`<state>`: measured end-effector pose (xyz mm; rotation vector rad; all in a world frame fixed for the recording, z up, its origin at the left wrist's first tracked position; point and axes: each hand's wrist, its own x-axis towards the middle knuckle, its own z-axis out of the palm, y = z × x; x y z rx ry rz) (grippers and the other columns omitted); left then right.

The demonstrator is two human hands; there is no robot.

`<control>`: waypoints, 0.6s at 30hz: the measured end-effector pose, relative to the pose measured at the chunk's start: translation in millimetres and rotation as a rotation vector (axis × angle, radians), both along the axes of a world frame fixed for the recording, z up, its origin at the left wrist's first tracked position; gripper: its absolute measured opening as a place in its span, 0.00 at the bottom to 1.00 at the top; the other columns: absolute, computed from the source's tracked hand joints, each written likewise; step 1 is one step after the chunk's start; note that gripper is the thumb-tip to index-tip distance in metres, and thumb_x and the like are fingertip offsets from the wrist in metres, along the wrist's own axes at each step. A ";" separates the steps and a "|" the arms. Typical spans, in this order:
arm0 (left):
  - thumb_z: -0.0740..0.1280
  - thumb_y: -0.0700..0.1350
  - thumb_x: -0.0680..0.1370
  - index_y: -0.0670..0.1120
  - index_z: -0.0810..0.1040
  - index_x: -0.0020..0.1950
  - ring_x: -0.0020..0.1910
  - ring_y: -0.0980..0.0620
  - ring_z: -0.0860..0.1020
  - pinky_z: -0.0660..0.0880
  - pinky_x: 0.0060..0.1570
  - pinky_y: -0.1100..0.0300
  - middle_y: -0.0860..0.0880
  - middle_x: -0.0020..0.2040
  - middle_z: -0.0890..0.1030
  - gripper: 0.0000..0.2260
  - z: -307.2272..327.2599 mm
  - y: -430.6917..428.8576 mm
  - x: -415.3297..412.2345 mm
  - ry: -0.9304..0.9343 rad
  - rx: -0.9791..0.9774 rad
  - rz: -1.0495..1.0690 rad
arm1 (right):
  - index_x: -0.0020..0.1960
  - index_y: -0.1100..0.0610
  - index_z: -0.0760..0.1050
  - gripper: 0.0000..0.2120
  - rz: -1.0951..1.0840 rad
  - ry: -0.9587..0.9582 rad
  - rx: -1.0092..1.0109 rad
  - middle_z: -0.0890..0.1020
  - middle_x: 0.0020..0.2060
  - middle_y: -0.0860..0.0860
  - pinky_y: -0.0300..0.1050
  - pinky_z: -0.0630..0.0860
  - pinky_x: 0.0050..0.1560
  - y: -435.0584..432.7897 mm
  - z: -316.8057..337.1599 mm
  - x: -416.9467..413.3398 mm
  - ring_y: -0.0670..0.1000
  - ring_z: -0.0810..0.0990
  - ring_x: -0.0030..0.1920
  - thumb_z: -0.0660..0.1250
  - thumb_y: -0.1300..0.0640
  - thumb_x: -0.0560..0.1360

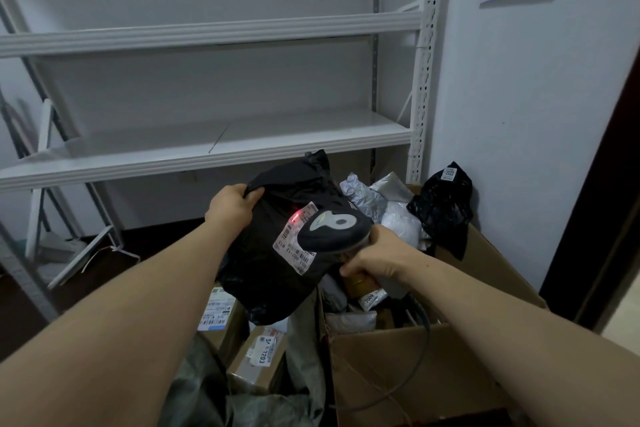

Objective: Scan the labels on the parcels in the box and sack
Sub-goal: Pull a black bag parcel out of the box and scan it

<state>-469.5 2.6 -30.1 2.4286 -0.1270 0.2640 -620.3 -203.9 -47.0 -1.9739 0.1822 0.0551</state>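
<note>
Head view. Left hand [232, 206] is pinching the top edge of the black parcel [273, 288], holding it above the cardboard box [398, 374] so its label [292, 250] is facing up. Right hand [375, 258] is gripping the scanner [334, 227] and aiming at that label, where a red spot is showing. Sack [204, 388] is slumping just left of the box.

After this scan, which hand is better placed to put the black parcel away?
Probably the left hand: it already grips the black parcel by its upper corner. The right hand is occupied, holding the scanner.
</note>
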 end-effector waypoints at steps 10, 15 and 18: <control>0.61 0.52 0.81 0.39 0.77 0.49 0.50 0.40 0.77 0.68 0.45 0.56 0.41 0.43 0.77 0.16 -3.1 5.2 -1.0 -0.020 -0.067 0.017 | 0.39 0.63 0.75 0.06 0.044 -0.001 0.087 0.76 0.31 0.59 0.43 0.70 0.32 9.3 3.8 2.1 0.54 0.73 0.32 0.71 0.70 0.69; 0.58 0.51 0.82 0.42 0.73 0.46 0.50 0.39 0.76 0.67 0.45 0.54 0.41 0.44 0.76 0.13 -10.5 10.1 -4.2 -0.108 -0.234 0.115 | 0.41 0.65 0.73 0.10 0.052 0.144 0.347 0.77 0.25 0.58 0.40 0.73 0.28 8.4 3.2 0.8 0.52 0.75 0.23 0.69 0.59 0.75; 0.57 0.51 0.82 0.40 0.74 0.48 0.51 0.38 0.76 0.68 0.47 0.52 0.38 0.48 0.77 0.15 -14.3 11.2 -6.1 -0.166 -0.343 0.181 | 0.44 0.64 0.73 0.09 0.028 0.177 0.408 0.78 0.26 0.57 0.39 0.74 0.27 5.1 5.5 1.1 0.51 0.75 0.23 0.68 0.57 0.75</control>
